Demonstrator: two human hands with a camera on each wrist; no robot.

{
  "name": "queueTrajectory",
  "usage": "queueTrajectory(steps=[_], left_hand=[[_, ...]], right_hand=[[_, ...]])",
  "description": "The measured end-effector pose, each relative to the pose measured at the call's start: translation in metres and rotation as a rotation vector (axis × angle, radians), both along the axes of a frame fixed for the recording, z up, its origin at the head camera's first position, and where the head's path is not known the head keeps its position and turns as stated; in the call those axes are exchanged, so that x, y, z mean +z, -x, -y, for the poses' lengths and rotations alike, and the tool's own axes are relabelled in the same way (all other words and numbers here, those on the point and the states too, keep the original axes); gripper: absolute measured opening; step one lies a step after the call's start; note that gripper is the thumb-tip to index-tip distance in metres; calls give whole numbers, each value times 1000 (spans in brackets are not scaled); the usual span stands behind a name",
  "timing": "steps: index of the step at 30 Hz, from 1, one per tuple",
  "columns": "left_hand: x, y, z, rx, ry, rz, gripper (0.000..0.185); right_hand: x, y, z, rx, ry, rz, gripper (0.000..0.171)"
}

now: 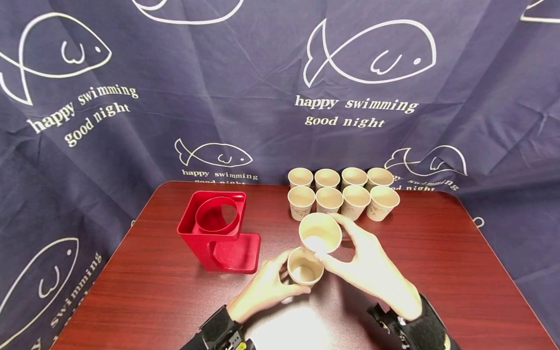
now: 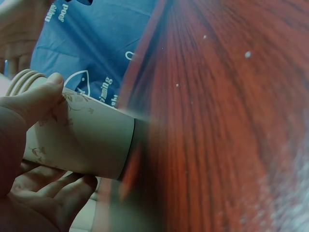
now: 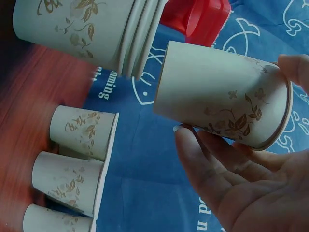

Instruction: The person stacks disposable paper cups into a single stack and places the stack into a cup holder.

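Observation:
In the head view my left hand (image 1: pixel 266 288) grips a small stack of nested paper cups (image 1: pixel 305 281) low over the table. Several rims show on that stack (image 2: pixel 82 133) in the left wrist view, with the thumb on one side and the fingers on the other. My right hand (image 1: pixel 376 270) holds a single paper cup (image 1: pixel 325 232) by its sides, just above and behind the stack. A brown floral print covers this cup (image 3: pixel 219 94) in the right wrist view, where it is apart from the stack (image 3: pixel 87 31).
Behind my hands, paper cups stand upright in two rows, a front row (image 1: pixel 301 206) and a back row (image 1: pixel 300 177). A red plastic stand (image 1: pixel 238 255) with a round ring sits at the left on the wooden table (image 1: pixel 144 291). A blue fish-print curtain (image 1: pixel 262 97) hangs behind.

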State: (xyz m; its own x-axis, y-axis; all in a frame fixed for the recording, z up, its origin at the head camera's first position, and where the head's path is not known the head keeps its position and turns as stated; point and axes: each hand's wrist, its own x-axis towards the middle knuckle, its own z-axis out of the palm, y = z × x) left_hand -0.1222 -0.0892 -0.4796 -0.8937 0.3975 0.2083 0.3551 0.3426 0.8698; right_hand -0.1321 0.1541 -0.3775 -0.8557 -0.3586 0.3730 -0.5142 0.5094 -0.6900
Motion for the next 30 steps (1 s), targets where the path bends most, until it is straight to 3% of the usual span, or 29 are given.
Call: queueTrajectory(steps=[17, 30], left_hand=[[1, -1, 0, 5, 22, 15, 69], [0, -1, 0, 2, 7, 32, 68]], right_hand=[[-5, -7, 3, 96, 7, -18, 75], [-12, -8, 2, 162, 26, 37, 72]])
